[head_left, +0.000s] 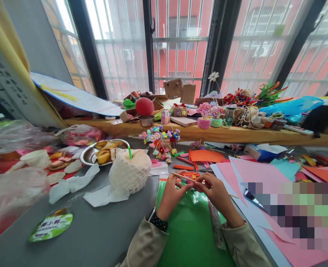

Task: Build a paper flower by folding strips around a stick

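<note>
A thin wooden stick (182, 177) runs slantwise between my two hands, above a glossy green sheet (191, 237). My left hand (172, 193) pinches it near its left end, with a ring on one finger. My right hand (216, 191) is closed around it farther right, and the stick's other end shows past the wrist. Between the fingertips is a small pinkish-red piece, partly hidden, whose kind I cannot make out. A patterned ruler (216, 226) lies on the green sheet beside my right forearm. Orange and red paper strips (184, 167) lie just beyond the hands.
A net-wrapped coconut with a green straw (130, 170) stands left, before a metal bowl of peels (87, 155). Small craft flowers (159, 139) cluster ahead. Pink paper sheets (261, 172) and a blurred-out patch are right. A cluttered ledge (119, 128) runs below the windows.
</note>
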`<state>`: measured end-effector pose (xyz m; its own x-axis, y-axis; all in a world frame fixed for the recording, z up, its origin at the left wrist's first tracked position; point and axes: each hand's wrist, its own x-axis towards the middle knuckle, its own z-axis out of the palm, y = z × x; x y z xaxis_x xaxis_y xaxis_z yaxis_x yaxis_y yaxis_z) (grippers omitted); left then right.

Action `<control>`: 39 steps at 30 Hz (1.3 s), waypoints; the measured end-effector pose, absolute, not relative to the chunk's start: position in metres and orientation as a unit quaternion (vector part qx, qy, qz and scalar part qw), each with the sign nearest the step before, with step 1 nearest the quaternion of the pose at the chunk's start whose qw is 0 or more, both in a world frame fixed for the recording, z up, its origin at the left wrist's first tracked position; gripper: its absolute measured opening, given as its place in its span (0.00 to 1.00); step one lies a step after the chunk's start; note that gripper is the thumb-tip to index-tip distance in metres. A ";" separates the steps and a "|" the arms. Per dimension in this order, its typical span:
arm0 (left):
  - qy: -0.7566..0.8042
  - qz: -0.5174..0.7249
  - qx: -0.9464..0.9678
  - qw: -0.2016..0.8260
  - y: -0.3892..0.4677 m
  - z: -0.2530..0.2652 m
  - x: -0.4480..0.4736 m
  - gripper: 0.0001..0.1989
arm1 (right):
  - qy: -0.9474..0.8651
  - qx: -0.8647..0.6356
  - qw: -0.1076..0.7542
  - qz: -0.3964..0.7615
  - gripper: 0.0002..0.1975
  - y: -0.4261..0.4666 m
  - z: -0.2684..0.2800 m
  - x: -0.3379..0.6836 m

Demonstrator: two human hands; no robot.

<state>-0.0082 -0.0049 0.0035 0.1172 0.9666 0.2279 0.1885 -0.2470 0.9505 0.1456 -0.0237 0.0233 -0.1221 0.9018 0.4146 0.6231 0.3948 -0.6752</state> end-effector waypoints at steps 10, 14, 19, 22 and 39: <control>0.436 0.461 0.668 0.389 -0.004 0.011 -0.013 0.12 | -0.734 -0.514 0.395 0.203 0.11 -0.026 0.022 0.140; 0.453 0.454 0.667 0.380 -0.005 0.010 -0.012 0.12 | -0.747 -0.494 0.387 0.222 0.11 -0.024 0.018 0.139; 0.451 0.462 0.670 0.366 -0.005 0.013 -0.013 0.10 | -0.744 -0.495 0.390 0.220 0.10 -0.022 0.015 0.139; 0.463 0.455 0.673 0.353 -0.004 0.013 -0.013 0.11 | -0.745 -0.493 0.393 0.216 0.10 -0.023 0.016 0.138; 0.468 0.437 0.649 0.411 0.000 0.007 -0.013 0.07 | -0.761 -0.482 0.372 0.224 0.10 -0.021 0.015 0.137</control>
